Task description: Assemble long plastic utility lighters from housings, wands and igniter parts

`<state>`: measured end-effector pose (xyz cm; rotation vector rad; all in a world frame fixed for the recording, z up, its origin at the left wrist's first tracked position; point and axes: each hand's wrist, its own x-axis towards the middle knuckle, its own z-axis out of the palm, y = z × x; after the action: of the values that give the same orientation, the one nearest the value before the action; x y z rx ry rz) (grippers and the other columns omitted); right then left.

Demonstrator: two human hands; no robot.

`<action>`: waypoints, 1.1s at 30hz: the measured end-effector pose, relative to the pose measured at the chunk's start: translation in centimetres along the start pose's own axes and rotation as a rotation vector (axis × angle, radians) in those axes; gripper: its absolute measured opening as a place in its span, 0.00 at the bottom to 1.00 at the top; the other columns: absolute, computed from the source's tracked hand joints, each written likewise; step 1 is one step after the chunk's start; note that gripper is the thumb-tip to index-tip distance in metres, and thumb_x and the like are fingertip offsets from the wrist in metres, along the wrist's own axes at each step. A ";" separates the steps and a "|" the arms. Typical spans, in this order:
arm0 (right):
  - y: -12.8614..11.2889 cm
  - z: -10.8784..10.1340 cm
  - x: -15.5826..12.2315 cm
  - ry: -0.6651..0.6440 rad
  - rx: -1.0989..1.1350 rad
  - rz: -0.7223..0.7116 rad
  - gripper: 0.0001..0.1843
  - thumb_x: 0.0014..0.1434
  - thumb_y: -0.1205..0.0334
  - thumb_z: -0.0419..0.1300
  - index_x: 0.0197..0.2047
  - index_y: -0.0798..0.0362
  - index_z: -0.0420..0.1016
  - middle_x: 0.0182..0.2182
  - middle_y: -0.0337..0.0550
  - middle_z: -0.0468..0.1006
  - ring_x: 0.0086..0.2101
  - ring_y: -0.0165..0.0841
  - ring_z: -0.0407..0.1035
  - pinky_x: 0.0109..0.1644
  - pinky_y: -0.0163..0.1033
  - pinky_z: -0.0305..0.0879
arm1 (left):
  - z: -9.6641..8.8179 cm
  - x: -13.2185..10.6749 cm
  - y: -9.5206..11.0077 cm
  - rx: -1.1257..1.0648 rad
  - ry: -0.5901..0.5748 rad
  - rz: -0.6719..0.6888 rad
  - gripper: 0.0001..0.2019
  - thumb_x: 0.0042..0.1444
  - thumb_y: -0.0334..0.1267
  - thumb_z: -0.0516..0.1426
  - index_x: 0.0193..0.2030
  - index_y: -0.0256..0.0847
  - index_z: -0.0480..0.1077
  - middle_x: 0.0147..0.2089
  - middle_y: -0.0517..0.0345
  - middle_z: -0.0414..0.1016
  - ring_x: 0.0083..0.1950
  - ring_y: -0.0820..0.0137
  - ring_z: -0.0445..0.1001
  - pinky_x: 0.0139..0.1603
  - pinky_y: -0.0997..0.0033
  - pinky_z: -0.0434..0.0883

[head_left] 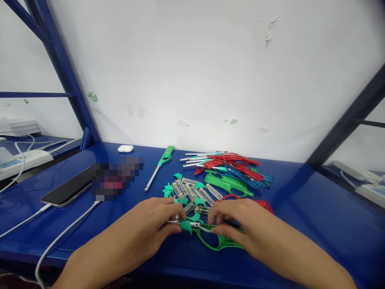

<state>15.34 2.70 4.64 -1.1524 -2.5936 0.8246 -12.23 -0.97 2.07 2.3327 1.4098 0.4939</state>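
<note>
The left hand [164, 216] pinches a slim, silver metal tube [195, 224] between thumb and fingers, with a curved teal plastic piece [186, 226] at its fingertips. The tube's long axis runs left to right, nearly level, its end with a small dark hole pointing toward the right hand [240, 218]. From that end a thin, pale flexible strand [205, 230] reaches the right thumb. Below the tube and under the right hand lies one bright green, openwork plastic half-shell [230, 242], also lengthwise left to right, its looped part toward the left hand. The right thumb and fingers are close together; whether they clasp the strand or the shell cannot be told.

Just beyond the grip lie clear, rectangular plastic reservoirs [190, 192] among teal plastic triggers [199, 201], both too overlapped to count. Farther left is one assembled green lighter [160, 163], its silver nozzle pointing nearer and left. Farther right is a heap of red, blue and green plastic shells [231, 168], likewise uncountable.
</note>
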 end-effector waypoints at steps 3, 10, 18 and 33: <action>0.0 -0.1 0.3 -0.003 -0.009 -0.047 0.09 0.71 0.68 0.59 0.40 0.46 0.77 0.38 0.31 0.82 0.39 0.31 0.73 0.42 0.35 0.61 | 0.0 0.0 -0.1 0.050 0.002 0.015 0.08 0.70 0.33 0.59 0.49 0.50 0.78 0.46 0.62 0.82 0.48 0.66 0.80 0.49 0.72 0.69; -0.2 0.5 1.2 -0.003 -0.059 -0.016 0.12 0.69 0.72 0.59 0.40 0.46 0.79 0.37 0.33 0.83 0.38 0.32 0.73 0.41 0.35 0.60 | 0.2 0.2 -0.7 0.102 0.022 0.051 0.08 0.70 0.34 0.59 0.46 0.49 0.80 0.44 0.59 0.81 0.47 0.65 0.80 0.51 0.70 0.72; 0.1 0.7 1.1 -0.036 -0.044 0.004 0.12 0.67 0.72 0.60 0.40 0.45 0.81 0.38 0.32 0.84 0.38 0.32 0.74 0.40 0.35 0.61 | 0.8 0.0 0.0 0.070 0.005 0.012 0.10 0.70 0.32 0.58 0.41 0.49 0.80 0.43 0.60 0.80 0.44 0.67 0.78 0.48 0.71 0.70; -0.2 0.8 0.5 -0.073 0.011 0.041 0.09 0.65 0.71 0.62 0.37 0.47 0.76 0.36 0.30 0.83 0.35 0.30 0.72 0.37 0.34 0.59 | 1.5 -1.5 1.2 0.255 -0.012 0.125 0.14 0.72 0.38 0.59 0.61 0.56 0.72 0.60 0.59 0.78 0.61 0.59 0.77 0.63 0.58 0.73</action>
<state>14.63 2.63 4.09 -1.1977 -2.6280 0.9054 -11.26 -3.00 1.20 2.6326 1.3984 0.3506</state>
